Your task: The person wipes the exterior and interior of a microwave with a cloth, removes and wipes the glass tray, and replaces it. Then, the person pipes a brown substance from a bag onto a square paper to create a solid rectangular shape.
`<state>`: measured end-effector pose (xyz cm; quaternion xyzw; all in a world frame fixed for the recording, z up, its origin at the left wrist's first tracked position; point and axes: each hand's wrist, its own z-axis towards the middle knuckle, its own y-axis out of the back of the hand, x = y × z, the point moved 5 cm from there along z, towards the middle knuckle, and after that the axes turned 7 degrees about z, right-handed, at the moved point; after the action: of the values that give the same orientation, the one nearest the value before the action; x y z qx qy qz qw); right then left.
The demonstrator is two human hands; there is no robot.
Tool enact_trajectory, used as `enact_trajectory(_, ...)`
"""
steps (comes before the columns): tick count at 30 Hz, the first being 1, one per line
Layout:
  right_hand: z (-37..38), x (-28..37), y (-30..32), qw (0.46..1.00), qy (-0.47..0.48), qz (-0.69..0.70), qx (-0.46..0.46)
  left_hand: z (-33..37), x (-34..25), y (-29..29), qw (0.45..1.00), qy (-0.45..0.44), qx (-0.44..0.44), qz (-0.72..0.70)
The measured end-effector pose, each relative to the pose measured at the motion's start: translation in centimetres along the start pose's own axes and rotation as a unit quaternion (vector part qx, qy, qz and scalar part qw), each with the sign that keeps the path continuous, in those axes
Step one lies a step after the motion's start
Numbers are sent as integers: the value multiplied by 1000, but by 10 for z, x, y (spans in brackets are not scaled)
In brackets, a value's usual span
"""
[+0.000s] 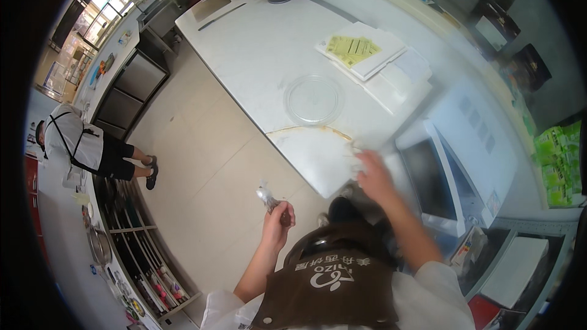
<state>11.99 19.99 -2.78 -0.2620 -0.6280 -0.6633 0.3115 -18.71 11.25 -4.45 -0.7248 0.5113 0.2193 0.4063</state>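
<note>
Where the long, smooth white tabletop [244, 43] runs away toward the upper left, it borders a pale tiled floor, on whose far side a co-worker in a white top and black shorts [79, 140] stands bent forward. Beside the table's right part is a white, box-shaped device with a dark rectangular panel [425, 174]; at the lower edge, a dark brown apron with a pale emblem [333, 284] covers the wearer's front. On the tabletop lies a stack of white sheets topped with yellow-green printed slips [353, 51], and nearer the wearer a round, clear, shallow plastic disc [313, 100], just beyond a thin, curved brown streak [309, 127]. The right hand [372, 174], blurred, is at the table's near corner; whether its fingers are together or apart, or touch the surface, cannot be told. The left hand [279, 215] is off the table's near edge, above the floor, fingers clamped around a small, crinkled bundle of clear plastic with a brownish lower part [265, 196], its shiny end projecting upward.
</note>
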Motion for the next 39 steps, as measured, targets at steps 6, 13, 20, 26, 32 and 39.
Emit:
enact_trajectory(6,59,-47,-84,993,52,75,78,24,-29,-2,993,25,-113,27)
enact_trajectory(13,150,-134,-116,907,-249,332,-69,104,-68,7,993,25,-105,47)
enact_trajectory(20,172,-119,-122,777,-389,488,-85,271,-115,16,972,-15,-136,192)
enact_trajectory(26,182,-176,-145,795,-360,486,-43,402,-128,1,906,-5,-57,419)
enact_trajectory(32,190,-132,-153,745,-464,452,-158,414,-140,5,891,-41,-7,452)
enact_trajectory(39,161,-66,-142,639,-377,646,-180,373,-152,10,925,-22,74,371)
